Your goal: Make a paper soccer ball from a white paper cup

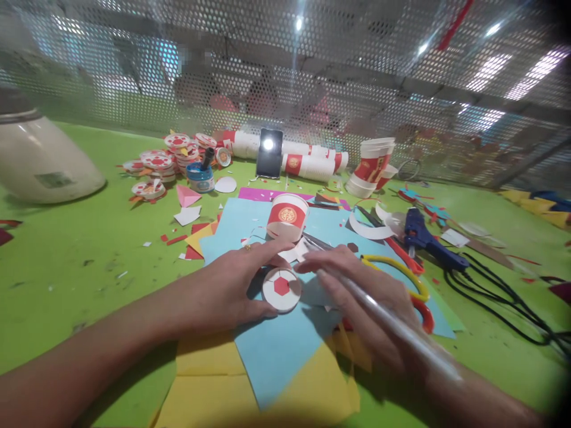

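Note:
A round white disc (290, 292) with a red hexagon and thin lines lies on light blue paper (263, 351). My left hand (236, 282) curves around its left side, thumb at the lower edge and fingers above it. In my right hand (366, 291) is a silver pen (379, 306), its tip end hidden by the fingers, just right of the disc. Directly behind both hands stands a red and white paper cup (288, 217). White paper scraps (292, 252) sit between the cup and the disc.
Scissors with yellow and red handles (422, 285) and a blue glue gun (430, 241) with a looped black cable lie right. Stacked cups (370, 166), a phone (269, 153) and a blue jar (200, 178) stand behind. Yellow paper (209, 386) lies in front; a white container (44, 154) is left.

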`<state>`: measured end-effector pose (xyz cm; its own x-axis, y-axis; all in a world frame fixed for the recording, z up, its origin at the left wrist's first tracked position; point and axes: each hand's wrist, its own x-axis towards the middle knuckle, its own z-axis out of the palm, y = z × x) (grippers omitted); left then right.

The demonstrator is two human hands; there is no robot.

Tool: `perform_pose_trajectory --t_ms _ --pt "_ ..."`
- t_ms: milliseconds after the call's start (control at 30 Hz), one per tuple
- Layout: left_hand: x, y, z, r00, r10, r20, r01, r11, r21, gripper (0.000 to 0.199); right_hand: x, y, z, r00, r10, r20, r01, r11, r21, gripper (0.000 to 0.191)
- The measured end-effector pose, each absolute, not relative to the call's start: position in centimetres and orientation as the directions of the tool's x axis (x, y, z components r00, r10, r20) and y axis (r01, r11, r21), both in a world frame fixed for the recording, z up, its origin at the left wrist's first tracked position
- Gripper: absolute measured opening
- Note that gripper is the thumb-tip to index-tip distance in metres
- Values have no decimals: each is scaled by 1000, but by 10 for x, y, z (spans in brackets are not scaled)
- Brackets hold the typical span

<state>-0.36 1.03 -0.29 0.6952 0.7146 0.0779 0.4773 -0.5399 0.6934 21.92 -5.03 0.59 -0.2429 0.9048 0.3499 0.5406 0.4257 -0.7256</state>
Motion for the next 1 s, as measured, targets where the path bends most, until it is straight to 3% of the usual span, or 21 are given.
perform_pose_trajectory --t_ms 133,233,333,633,800,1000 --pt "-5 9 -4 682 729 61 494 -520 697 55 227 -50 11 -75 964 256 413 263 -872 21" --pt "-6 9 -5 692 719 68 483 -531 696 52 229 -48 11 -98 990 104 208 122 -970 28" --pt "-6 9 -5 706 703 79 461 -541 703 53 227 -45 6 -138 989 -42 120 -26 -992 35" --pt "-5 9 -3 688 723 62 535 -563 630 58 215 -43 3 -164 985 -58 260 -14 -965 10" --pt "-6 7 0 692 719 66 541 -577 612 65 215 -47 5 -183 982 -53 451 36 -892 4" --pt "-7 8 -3 697 714 69 537 -583 609 63 214 -47 4 -170 984 -62 492 30 -870 4"
